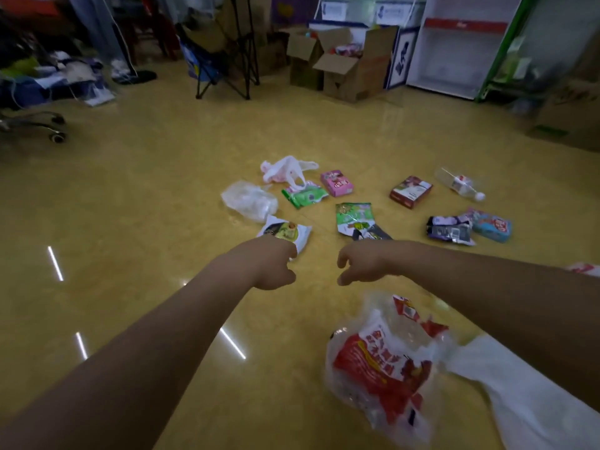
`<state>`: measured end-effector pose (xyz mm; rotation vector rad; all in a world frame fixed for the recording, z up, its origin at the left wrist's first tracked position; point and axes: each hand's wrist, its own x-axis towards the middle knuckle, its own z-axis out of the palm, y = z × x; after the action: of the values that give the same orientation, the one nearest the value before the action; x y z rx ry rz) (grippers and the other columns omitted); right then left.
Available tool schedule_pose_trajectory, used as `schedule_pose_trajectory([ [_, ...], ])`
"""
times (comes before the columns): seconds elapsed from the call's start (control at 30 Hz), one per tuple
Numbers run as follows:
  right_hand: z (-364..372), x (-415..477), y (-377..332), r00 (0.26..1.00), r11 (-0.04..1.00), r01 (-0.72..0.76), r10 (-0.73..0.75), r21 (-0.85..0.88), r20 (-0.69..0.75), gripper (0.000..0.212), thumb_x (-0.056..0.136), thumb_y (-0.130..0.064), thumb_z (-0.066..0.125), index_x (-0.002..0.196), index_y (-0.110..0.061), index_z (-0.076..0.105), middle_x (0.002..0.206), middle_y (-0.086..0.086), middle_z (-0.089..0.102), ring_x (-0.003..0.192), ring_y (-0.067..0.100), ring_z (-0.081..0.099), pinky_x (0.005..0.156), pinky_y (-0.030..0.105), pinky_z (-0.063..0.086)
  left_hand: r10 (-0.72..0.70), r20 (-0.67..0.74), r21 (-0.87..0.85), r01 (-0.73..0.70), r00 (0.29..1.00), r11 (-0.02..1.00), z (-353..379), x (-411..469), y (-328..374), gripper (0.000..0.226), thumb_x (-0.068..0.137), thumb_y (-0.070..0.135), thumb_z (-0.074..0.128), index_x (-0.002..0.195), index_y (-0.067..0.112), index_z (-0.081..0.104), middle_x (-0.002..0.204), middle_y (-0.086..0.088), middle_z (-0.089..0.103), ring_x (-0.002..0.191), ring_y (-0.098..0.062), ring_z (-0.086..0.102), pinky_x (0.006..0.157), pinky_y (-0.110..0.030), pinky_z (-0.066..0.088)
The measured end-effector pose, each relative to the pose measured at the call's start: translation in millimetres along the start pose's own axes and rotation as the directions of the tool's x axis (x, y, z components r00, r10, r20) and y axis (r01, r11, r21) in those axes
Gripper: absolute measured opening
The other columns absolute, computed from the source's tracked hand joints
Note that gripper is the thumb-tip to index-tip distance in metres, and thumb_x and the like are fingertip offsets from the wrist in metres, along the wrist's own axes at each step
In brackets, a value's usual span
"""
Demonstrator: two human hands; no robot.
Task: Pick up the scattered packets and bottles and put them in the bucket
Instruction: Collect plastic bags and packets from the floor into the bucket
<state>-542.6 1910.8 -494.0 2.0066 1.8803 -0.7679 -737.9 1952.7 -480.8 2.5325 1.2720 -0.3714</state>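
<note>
Packets lie scattered on the yellow floor. My left hand [271, 266] hovers over the near edge of a white and green packet [287, 233], fingers curled and holding nothing. My right hand [362, 261] reaches out beside it, fingers loosely apart, just short of a green packet [355, 219]. Farther off lie a pink box [336, 182], a dark red box [410, 191], a clear plastic bottle [461, 186], a purple packet [449, 230] and a blue packet [492, 225]. A red and clear bag [380, 362] lies near me. No bucket is in view.
A clear plastic bag [250, 199], a white plastic bag [285, 168] and a green wipe packet [303, 194] lie beyond my left hand. Open cardboard boxes [341, 64] and a folding chair [224, 60] stand at the back. A white sheet [526, 394] lies at the lower right.
</note>
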Motion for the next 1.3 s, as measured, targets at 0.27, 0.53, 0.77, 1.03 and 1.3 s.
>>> schedule_pose_trajectory([
  [0.27, 38, -11, 86, 0.993, 0.99, -0.112, 0.114, -0.083, 0.025, 0.054, 0.094, -0.046, 0.056, 0.13, -0.006, 0.058, 0.133, 0.012, 0.056, 0.118, 0.029, 0.055, 0.097, 0.039, 0.047, 0.076, 0.125, 0.013, -0.078, 0.989, 0.997, 61, 44, 68, 0.071, 0.091, 0.053, 0.057, 0.149, 0.019, 0.033, 0.144, -0.008, 0.046, 0.13, -0.027, 0.044, 0.098, -0.036, 0.042],
  [0.53, 73, -36, 163, 0.954, 0.958, -0.265, 0.277, -0.107, 0.118, 0.061, 0.092, -0.051, 0.056, 0.139, -0.012, 0.049, 0.14, 0.008, 0.051, 0.125, 0.027, 0.05, 0.102, 0.039, 0.044, 0.145, 0.222, -0.162, -0.11, 0.964, 0.981, 82, 63, 79, 0.077, 0.083, 0.054, 0.066, 0.148, 0.041, 0.027, 0.153, -0.002, 0.037, 0.135, -0.023, 0.041, 0.106, -0.036, 0.038],
  [0.77, 96, -58, 215, 0.925, 0.938, -0.297, 0.329, -0.182, 0.19, 0.056, 0.093, -0.054, 0.052, 0.128, -0.011, 0.059, 0.131, 0.008, 0.058, 0.117, 0.027, 0.055, 0.096, 0.037, 0.047, 0.212, 0.382, -0.287, -0.103, 0.899, 0.952, 95, 78, 98, 0.058, 0.083, 0.047, 0.07, 0.136, 0.052, 0.045, 0.153, 0.01, 0.036, 0.139, -0.015, 0.035, 0.112, -0.033, 0.03],
  [1.03, 124, -78, 235, 0.837, 0.932, -0.257, 0.348, -0.256, 0.423, 0.059, 0.095, -0.053, 0.049, 0.142, -0.017, 0.049, 0.145, 0.003, 0.049, 0.132, 0.022, 0.047, 0.104, 0.032, 0.035, 0.144, 0.611, -0.179, -0.041, 0.779, 0.983, 120, 85, 114, 0.036, 0.062, 0.061, 0.073, 0.093, 0.072, 0.059, 0.142, 0.013, 0.047, 0.129, -0.02, 0.048, 0.108, -0.049, 0.04],
  [1.3, 168, -76, 233, 0.827, 0.976, -0.108, 0.192, -0.187, 0.528, 0.052, 0.103, -0.038, 0.039, 0.15, -0.016, 0.037, 0.155, 0.007, 0.036, 0.143, 0.027, 0.029, 0.116, 0.036, 0.019, 0.108, 0.632, 0.045, -0.176, 0.767, 0.983, 128, 76, 140, 0.056, 0.086, 0.045, 0.065, 0.138, 0.047, 0.046, 0.149, 0.008, 0.04, 0.13, -0.018, 0.045, 0.104, -0.032, 0.04],
])
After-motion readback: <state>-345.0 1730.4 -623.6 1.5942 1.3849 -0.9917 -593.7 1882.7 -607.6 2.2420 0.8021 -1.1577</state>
